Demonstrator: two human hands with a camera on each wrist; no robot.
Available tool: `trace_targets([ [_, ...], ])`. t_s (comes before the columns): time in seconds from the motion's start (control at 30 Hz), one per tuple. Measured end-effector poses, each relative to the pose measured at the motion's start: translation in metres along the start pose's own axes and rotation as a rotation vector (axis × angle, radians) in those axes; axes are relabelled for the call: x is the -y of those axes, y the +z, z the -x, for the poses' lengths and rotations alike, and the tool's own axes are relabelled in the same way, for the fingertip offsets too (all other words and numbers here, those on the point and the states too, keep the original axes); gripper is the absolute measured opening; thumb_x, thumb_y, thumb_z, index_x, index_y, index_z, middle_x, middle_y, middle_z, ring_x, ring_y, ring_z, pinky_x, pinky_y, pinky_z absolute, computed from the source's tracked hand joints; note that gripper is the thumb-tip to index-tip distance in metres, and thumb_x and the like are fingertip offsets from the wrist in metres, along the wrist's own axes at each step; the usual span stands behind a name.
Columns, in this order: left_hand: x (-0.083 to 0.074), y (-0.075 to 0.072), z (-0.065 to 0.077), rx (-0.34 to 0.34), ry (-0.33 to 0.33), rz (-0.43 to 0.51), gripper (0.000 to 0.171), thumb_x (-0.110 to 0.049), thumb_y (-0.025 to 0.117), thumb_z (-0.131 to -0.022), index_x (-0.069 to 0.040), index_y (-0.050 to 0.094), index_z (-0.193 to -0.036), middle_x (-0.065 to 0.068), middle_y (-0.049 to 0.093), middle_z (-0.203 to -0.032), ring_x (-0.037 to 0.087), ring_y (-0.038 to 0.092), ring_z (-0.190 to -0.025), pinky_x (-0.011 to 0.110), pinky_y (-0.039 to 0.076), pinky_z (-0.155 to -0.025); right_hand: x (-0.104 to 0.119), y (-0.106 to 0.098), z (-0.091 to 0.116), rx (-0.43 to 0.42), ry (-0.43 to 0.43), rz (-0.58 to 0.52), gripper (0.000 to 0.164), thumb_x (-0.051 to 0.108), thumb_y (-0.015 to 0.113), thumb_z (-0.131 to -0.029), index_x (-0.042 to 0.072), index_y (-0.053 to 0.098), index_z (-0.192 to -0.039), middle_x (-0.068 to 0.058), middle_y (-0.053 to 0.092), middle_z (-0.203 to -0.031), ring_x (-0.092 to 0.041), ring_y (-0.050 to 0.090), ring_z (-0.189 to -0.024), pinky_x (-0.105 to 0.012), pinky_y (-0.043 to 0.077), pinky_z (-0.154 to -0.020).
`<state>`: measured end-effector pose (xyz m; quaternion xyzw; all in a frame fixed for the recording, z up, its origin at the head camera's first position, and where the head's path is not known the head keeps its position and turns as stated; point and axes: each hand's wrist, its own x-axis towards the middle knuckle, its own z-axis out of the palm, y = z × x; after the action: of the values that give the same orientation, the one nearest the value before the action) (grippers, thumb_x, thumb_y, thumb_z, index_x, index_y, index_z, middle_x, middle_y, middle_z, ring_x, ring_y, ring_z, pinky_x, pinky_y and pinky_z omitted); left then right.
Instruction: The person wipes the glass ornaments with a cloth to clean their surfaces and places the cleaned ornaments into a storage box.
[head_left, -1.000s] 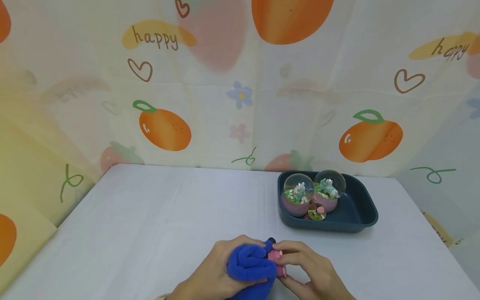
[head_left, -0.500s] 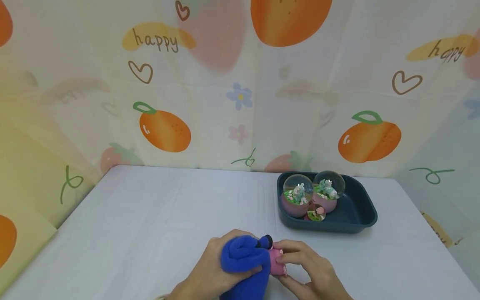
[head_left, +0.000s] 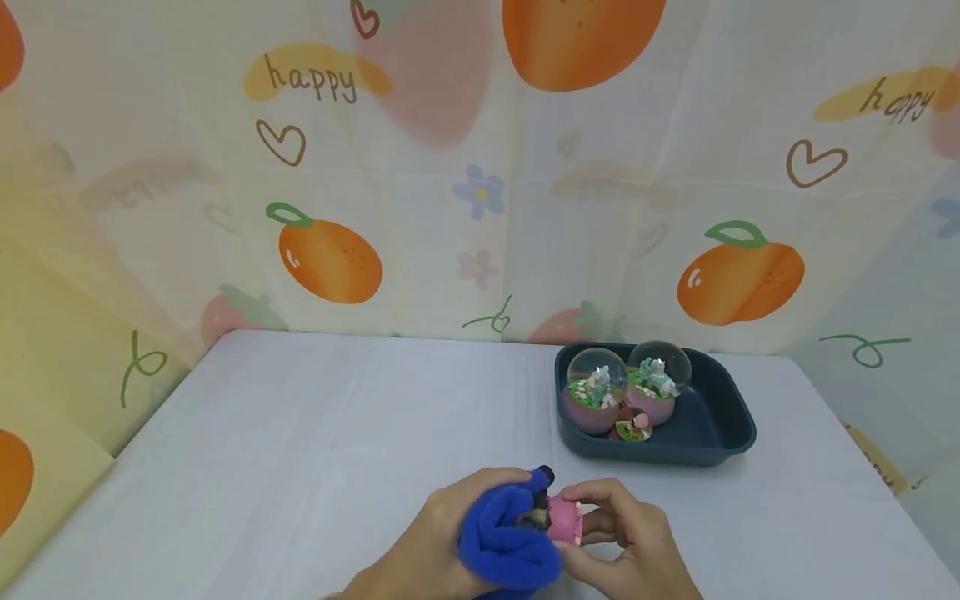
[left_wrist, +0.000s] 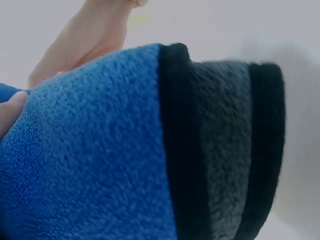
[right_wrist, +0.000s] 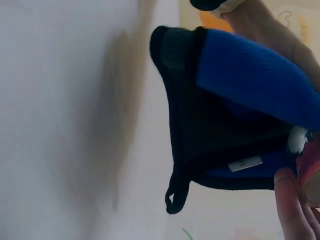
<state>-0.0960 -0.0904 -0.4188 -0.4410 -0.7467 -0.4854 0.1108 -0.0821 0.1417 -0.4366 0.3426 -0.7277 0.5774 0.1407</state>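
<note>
My left hand grips a bunched blue towel near the table's front edge. The cloth wraps the clear part of a small snow globe, whose pink base sticks out to the right. My right hand pinches that base between thumb and fingers. In the right wrist view the towel hangs with its dark grey underside, black trim, white label and hanging loop showing, and the base's underside is at the right edge. Folded towel fills much of the left wrist view. Most of the globe's clear part is hidden.
A dark teal tray stands at the back right of the white-covered table. Inside its left half are two large snow globes with pinkish bases and a smaller one in front. A printed curtain hangs behind.
The towel shifted left, then back right, in my left hand. More of the pink base and some of the clear part now show. My right fingers have changed their hold on the base.
</note>
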Motion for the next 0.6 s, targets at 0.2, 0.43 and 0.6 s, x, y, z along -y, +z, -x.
trace_targets([
  [0.2,-0.0022,0.0007,0.0,0.029,0.025,-0.008,0.063,-0.017,0.081,-0.083,-0.008,0.046,-0.136,0.007,0.067,-0.12,0.015,0.067,-0.106,0.032,0.056,-0.092,0.0024,-0.0032,-0.0004,0.053,0.14,-0.059,0.033,-0.013,0.068,-0.083,0.0,0.055,-0.112,-0.012,0.072,-0.081,-0.001,0.068,-0.067,-0.025,0.058,-0.056],
  [0.43,-0.0034,-0.0028,0.0027,0.059,-0.004,0.012,0.056,-0.016,0.075,-0.088,-0.009,0.048,-0.137,0.01,0.069,-0.122,0.017,0.07,-0.107,0.031,0.057,-0.09,0.0007,-0.0068,-0.001,0.114,0.202,-0.125,0.026,-0.012,0.061,-0.088,-0.005,0.053,-0.112,-0.013,0.074,-0.087,-0.002,0.07,-0.075,-0.028,0.058,-0.056],
  [0.6,-0.0033,-0.0047,0.0041,0.034,-0.038,0.065,0.048,-0.012,0.073,-0.089,-0.009,0.052,-0.133,0.014,0.07,-0.121,0.02,0.071,-0.106,0.03,0.057,-0.089,-0.0004,-0.0094,-0.0009,0.155,0.28,-0.169,0.022,-0.009,0.055,-0.094,-0.01,0.051,-0.116,-0.017,0.074,-0.095,-0.004,0.071,-0.084,-0.029,0.06,-0.064],
])
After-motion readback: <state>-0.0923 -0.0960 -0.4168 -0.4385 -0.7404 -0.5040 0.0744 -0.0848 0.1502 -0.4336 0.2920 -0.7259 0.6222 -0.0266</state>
